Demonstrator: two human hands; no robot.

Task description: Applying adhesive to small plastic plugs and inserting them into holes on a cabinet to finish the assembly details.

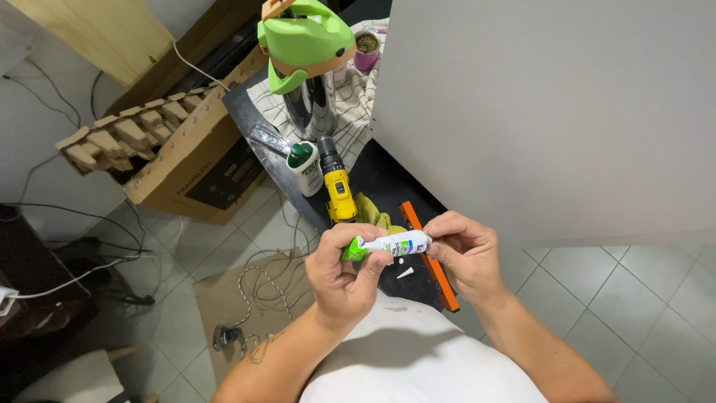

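Note:
Both hands hold a small white tube with a green end [388, 244] in front of me. My left hand [341, 270] wraps around the green end of the tube. The fingers of my right hand [464, 252] pinch the other end, where the cap or tip is hidden by the fingertips. Just below the tube, a small white pointed piece [405, 273] lies on the black tabletop [384, 179].
On the black tabletop lie a yellow cordless drill [338, 189], a white bottle with a green cap [305, 167], an orange level [429, 256], a yellow cloth [371, 214] and a green-and-steel jug [306, 56]. A large white panel [544, 112] stands right. Cardboard box [186, 157] and cables [261, 287] lie on the tiled floor.

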